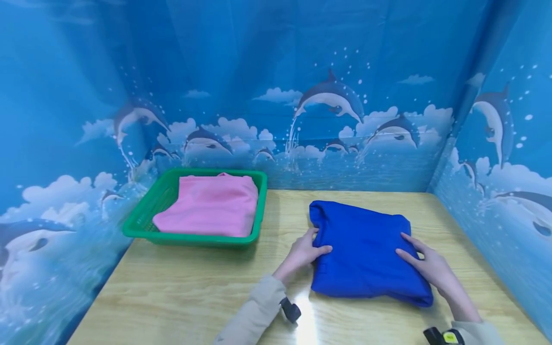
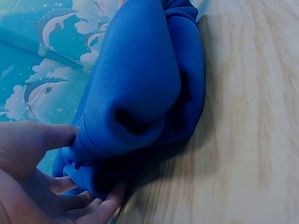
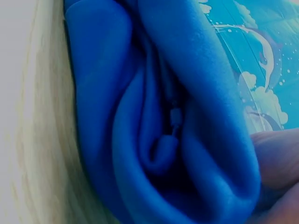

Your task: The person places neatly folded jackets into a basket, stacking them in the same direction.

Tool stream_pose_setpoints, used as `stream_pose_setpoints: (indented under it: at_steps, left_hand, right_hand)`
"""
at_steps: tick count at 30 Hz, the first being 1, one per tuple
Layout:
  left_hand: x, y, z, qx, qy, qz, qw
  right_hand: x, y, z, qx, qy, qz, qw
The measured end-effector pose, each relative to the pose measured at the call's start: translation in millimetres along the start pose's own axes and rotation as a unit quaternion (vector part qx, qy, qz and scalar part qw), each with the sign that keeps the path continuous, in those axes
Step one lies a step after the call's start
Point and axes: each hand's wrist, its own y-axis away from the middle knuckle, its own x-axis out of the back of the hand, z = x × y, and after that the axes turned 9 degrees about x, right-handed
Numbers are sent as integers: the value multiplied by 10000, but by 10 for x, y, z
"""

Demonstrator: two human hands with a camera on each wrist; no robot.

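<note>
Your left fingers [image 1: 323, 249] and right fingers [image 1: 414, 242] hold the blue cloth [image 1: 362, 254]; only the right wrist view shows its three-o'clock folds [image 3: 127, 135]. Wooden worktop [image 1: 172, 287]; dolphin curtain [image 1: 241, 67] at twelve.

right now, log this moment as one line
left hand: grips blue cloth | right hand: touches its right side | pink cloth: in green basket

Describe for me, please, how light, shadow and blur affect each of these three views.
Head view: bright glare on the table just below the blue cloth; left wrist view: rather dim, with a soft shadow on the wood beside the cloth; right wrist view: somewhat soft, the cloth's inner folds very dark, the table pale and hazy at upper left.
</note>
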Motion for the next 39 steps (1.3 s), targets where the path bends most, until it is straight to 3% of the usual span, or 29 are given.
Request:
stream_pose_setpoints:
  at_steps: [7,26,32,39]
  left_hand:
    - [125,21,-100,247,183,-15,9995]
    - [552,192,-393,45,327,299,9990]
    - [643,261,-484,33,430,259,9987]
    - [736,334,-563,47,558,137,9983]
  right_hand:
    - [-98,-73,-113,68,-64,20,10000]
    - [-357,-250,-404,282,-472,-159,9984]
    - [-409,-284,-475,189,-547,-363,9977]
    - [-432,-309,-509,378,-716,-437,9958]
